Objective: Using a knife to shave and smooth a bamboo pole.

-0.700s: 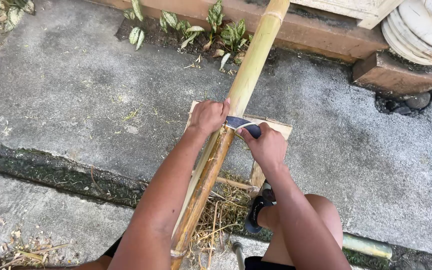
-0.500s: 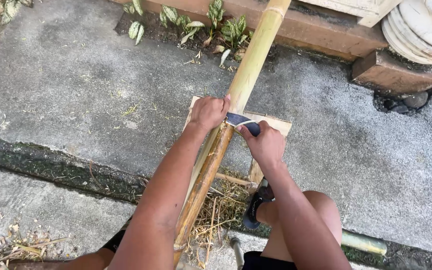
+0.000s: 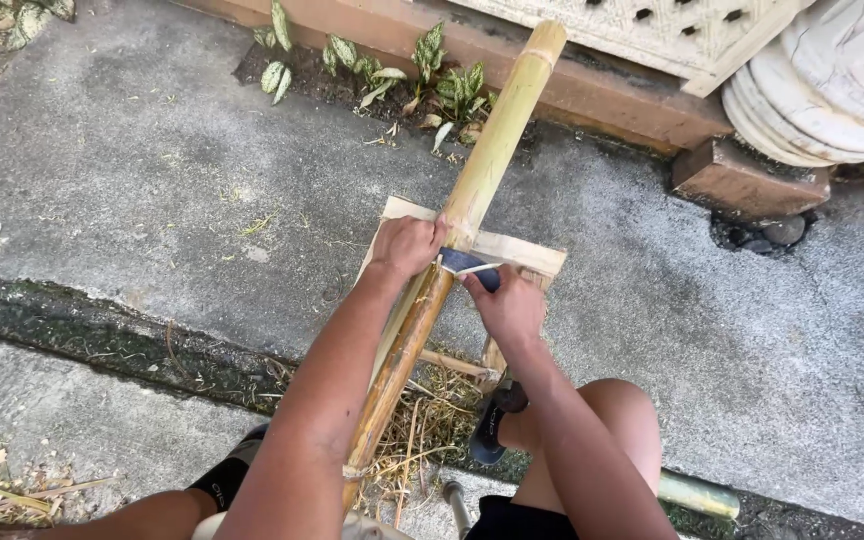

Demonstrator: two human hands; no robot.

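Observation:
A long bamboo pole [image 3: 497, 140] runs from between my knees up to the far wall, resting on a wooden stand [image 3: 512, 250]. Its far part is green-yellow; the near part [image 3: 402, 360] looks scraped and brownish. A dark-bladed knife [image 3: 464, 262] lies across the pole. My left hand [image 3: 407, 245] grips one end of the blade on the pole's left side. My right hand [image 3: 507, 305] holds the other end on the right side. Both arms reach forward over the pole.
Bamboo shavings [image 3: 422, 440] are piled on the concrete under the pole. Small leafy plants [image 3: 432, 85] grow along a brown wall base [image 3: 592, 95]. A brick [image 3: 747, 180] and a white stone pedestal [image 3: 822, 90] stand at the right. Another bamboo piece [image 3: 697, 495] lies near my right knee.
The view has shifted slightly; both hands stay on the knife at about the same spot on the pole, with little visible movement.

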